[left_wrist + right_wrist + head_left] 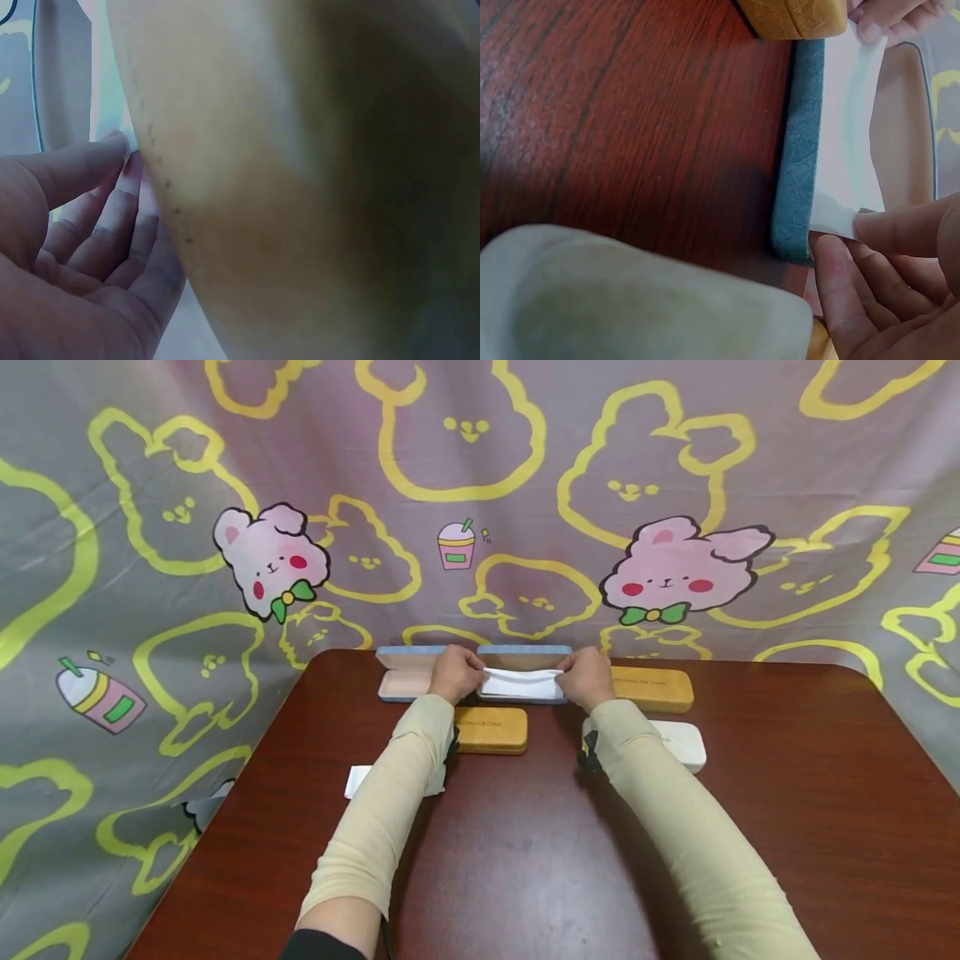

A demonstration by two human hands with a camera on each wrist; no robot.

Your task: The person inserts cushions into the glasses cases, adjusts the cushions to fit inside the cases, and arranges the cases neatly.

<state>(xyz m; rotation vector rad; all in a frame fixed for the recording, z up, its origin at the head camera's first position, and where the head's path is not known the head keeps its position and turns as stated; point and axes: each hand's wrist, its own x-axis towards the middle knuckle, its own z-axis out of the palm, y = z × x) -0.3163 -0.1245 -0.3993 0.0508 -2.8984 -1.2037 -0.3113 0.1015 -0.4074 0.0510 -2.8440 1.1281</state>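
Note:
At the back of the table an open blue eyeglass case stands with its lid raised. Over its lower half a folded white cloth is stretched between both hands, its upper edge sagging a little. My left hand pinches the cloth's left end between thumb and fingertips. The right hand pinches the opposite end. In the right wrist view the cloth lies along the blue case's wall, thumb on top and fingers beneath. A yellow-brown case hides much of the left wrist view.
Another open blue case stands just left, partly behind the left hand. A yellow-brown case lies in front, and another at the right. A white case sits by the right forearm. Under the left forearm lies a flat white piece.

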